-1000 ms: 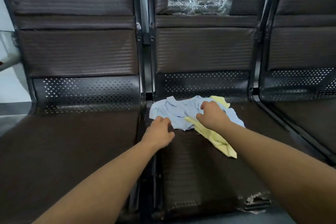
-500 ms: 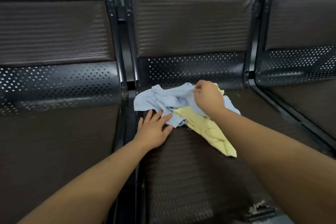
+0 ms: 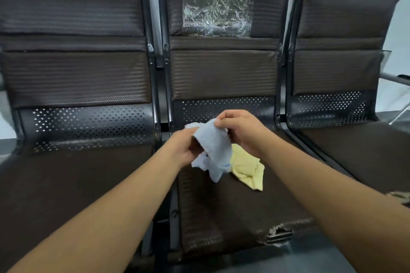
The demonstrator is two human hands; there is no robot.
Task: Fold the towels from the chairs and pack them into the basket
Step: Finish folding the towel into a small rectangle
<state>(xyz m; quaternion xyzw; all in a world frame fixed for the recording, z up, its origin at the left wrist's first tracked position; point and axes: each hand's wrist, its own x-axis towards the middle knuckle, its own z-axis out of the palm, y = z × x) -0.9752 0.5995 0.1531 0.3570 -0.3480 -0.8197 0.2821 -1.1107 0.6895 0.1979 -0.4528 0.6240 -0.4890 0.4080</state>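
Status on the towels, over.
Gripping blue towel with left hand and right hand, above middle seat. Loose yellow towel lies on seat. No basket in view.

The light is dim, cool and even, with no hard shadows on the dark chairs (image 3: 75,77). Glare crinkles across the plastic film (image 3: 217,10) on the middle backrest, and the left chair's perforated metal panel (image 3: 88,126) shows a soft sheen. The blue towel (image 3: 213,146) I hold looks slightly soft. Chair frames bow outward toward the edges of my view.
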